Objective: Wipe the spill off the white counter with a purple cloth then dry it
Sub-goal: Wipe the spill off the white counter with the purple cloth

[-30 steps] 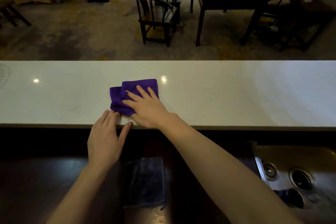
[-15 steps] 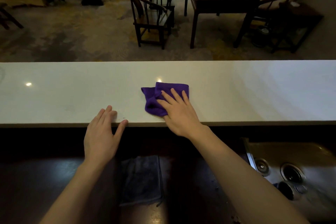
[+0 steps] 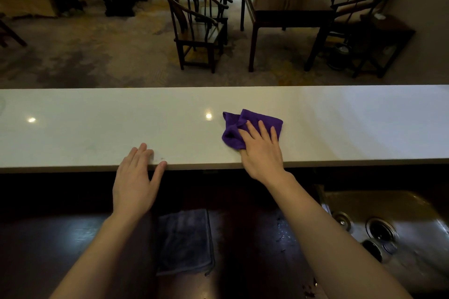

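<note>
A crumpled purple cloth (image 3: 245, 124) lies on the long white counter (image 3: 97, 124), right of its middle and near the front edge. My right hand (image 3: 261, 150) presses flat on the cloth's near half, fingers spread. My left hand (image 3: 137, 177) rests open on the counter's front edge to the left, fingertips on the white top, holding nothing. No spill shows clearly on the glossy surface; only two light reflections.
A folded dark grey cloth (image 3: 184, 240) lies on the lower dark worktop between my arms. A metal sink (image 3: 393, 230) with drains sits at the lower right. Beyond the counter stand wooden chairs (image 3: 196, 29) and a dark table (image 3: 286, 14).
My right hand has slid the purple cloth to the right along the counter. The left hand has stayed on the front edge.
</note>
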